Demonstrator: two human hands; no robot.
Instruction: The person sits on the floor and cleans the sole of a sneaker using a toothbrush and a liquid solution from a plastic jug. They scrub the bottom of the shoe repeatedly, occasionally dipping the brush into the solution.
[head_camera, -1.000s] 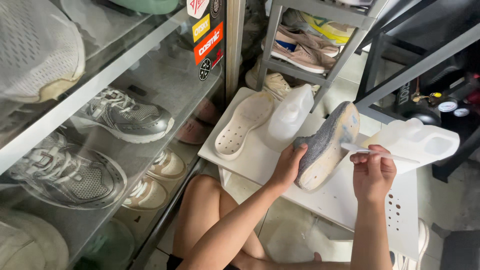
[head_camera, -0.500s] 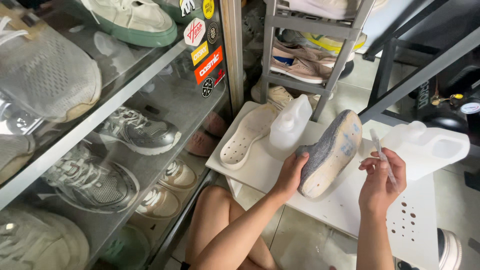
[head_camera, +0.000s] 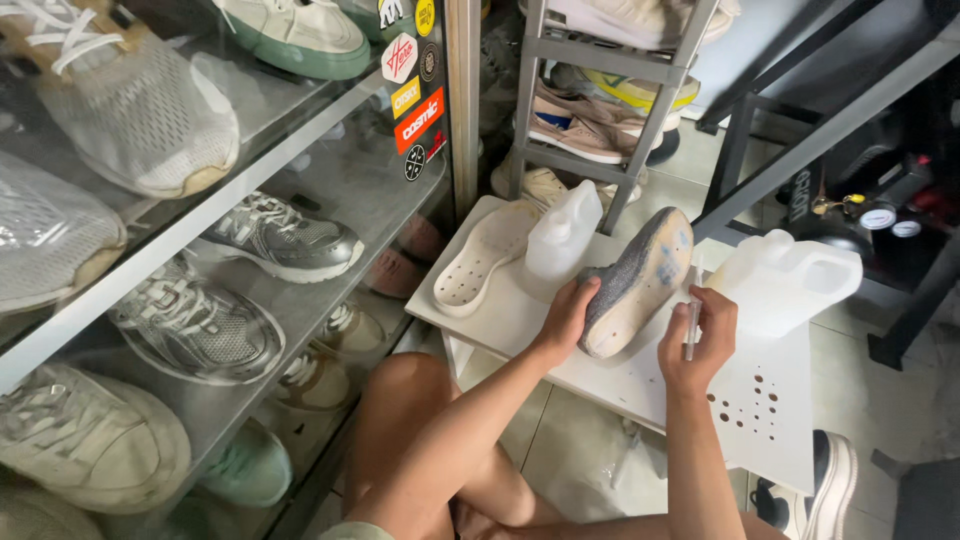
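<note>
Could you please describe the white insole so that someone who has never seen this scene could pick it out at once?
Find the low white board on the floor beside the glass shoe cabinet. At its far left corner, left of a small translucent jug, lies the white insole. Unlike the grey shoe in the left hand, it is flat, foot-shaped and perforated with small holes.

The left hand (head_camera: 565, 318) covers the heel end of the grey knit shoe with a tan sole (head_camera: 636, 282). The thin pale tool (head_camera: 692, 315) in the right hand (head_camera: 700, 345) is too small to identify. The black-and-white sneaker (head_camera: 825, 490) near the white perforated board's (head_camera: 760, 400) lower right corner is cut off by the bottom edge.
</note>
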